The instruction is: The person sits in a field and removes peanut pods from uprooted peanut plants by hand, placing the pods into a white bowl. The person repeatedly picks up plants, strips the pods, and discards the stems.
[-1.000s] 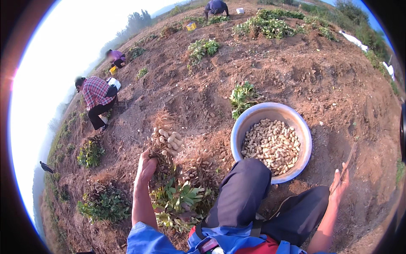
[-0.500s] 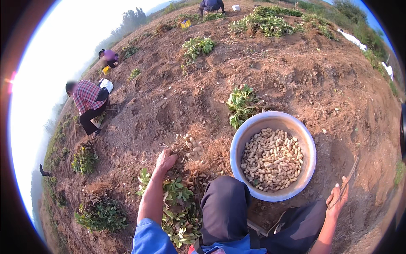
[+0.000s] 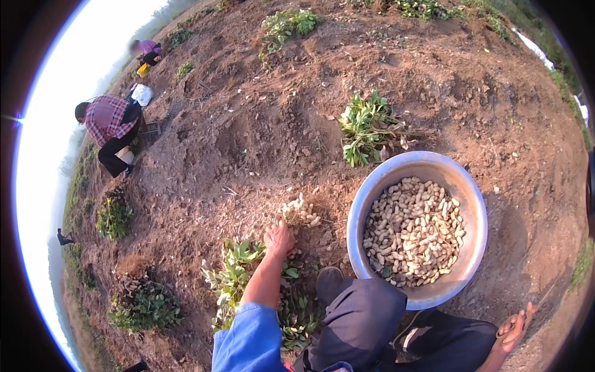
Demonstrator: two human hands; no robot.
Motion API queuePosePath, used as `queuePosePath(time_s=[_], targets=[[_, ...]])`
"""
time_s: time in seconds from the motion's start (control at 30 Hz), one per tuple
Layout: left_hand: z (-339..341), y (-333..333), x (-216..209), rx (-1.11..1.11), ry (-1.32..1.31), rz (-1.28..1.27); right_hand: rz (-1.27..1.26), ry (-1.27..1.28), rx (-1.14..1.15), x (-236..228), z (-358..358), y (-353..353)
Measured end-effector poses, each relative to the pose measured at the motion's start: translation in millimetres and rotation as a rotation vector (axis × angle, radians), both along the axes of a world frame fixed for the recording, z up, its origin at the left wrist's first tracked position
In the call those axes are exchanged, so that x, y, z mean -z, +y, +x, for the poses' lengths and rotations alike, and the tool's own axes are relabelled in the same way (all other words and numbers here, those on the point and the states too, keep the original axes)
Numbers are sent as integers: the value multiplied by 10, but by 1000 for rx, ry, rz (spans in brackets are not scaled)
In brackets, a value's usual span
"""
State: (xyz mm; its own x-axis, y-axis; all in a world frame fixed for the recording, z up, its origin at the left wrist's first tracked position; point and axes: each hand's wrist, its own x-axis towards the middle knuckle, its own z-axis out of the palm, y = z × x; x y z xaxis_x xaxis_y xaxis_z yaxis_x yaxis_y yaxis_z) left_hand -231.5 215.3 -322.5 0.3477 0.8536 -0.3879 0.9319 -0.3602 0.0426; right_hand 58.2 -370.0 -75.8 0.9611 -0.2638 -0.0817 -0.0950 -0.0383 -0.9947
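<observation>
My left hand (image 3: 280, 237) is closed round the root end of an uprooted peanut plant. A cluster of pale peanuts (image 3: 302, 211) shows just beyond its fingers. Green peanut foliage (image 3: 238, 263) lies on the ground beside my left forearm, partly hidden by it. To my right stands a wide metal basin (image 3: 355, 232) holding many peanuts in their shells (image 3: 412, 235). At the lower right, my right hand (image 3: 512, 328) is closed on a thin brown stick (image 3: 543, 299), beyond the basin's right side. The stick looks faint and blurred here.
A leafy peanut bundle (image 3: 365, 127) lies past the basin. More plants (image 3: 145, 305) rest on the soil at left. One person in a checked shirt (image 3: 110, 118) sits bent over, and another person (image 3: 147, 49) crouches farther off. My bent knee (image 3: 365, 313) touches the basin area.
My left hand has moved right with the peanut plant's root end, nearer the basin. The right hand has shifted lower and outward with the stick. The whole view has tilted down.
</observation>
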Motion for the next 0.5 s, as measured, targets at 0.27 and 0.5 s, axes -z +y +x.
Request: queuePosePath(time_s=[0.27, 0.5], targets=[[-59, 455, -238, 87, 40, -174, -16, -23, -70, 19, 64, 180], [-34, 368, -528, -128, -106, 126, -8, -4, -47, -50, -1, 199]])
